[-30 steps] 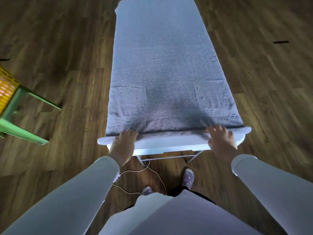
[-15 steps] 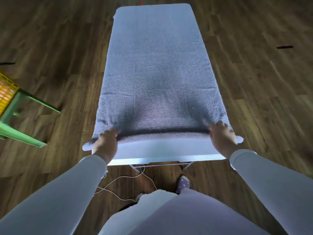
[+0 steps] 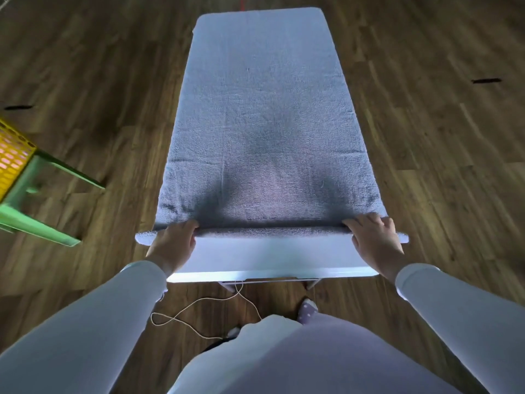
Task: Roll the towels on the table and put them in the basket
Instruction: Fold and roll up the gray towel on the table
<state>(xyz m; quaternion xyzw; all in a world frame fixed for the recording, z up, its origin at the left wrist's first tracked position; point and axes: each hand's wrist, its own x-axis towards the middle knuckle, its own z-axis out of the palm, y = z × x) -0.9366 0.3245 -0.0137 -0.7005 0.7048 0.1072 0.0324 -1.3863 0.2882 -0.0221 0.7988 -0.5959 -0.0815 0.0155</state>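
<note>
Since a moment ago the roll [image 3: 270, 231] has been travelling away from me, and more bare white desk [image 3: 270, 257] is showing behind it at the desk's near edge. Under that near edge a thin cable [image 3: 199, 305] is lying looped on the floor [image 3: 440, 166], out of the way of the work.

On the desk, my left grip [image 3: 173, 243] is clamping the roll at the desk's left side, fingers curling over the top of it. My right grip [image 3: 375, 245] is doing the same at the desk's right side. Both ends of the roll are sticking out just past the desk's sides.

Beyond the roll the grey towel [image 3: 261, 109] is lying flat along the desk as far as its far end, so I am judging the rolling as barely begun. To do this step well I am aiming to keep both grips advancing level, so the roll is running square to the desk's long sides and not coning. I am also planning to tug it snug toward me between pushes, since terry this soft is likely to be loosening.

The yellow basket [image 3: 11, 155] is waiting on a green stool [image 3: 37, 223] well off the desk's left side.
</note>
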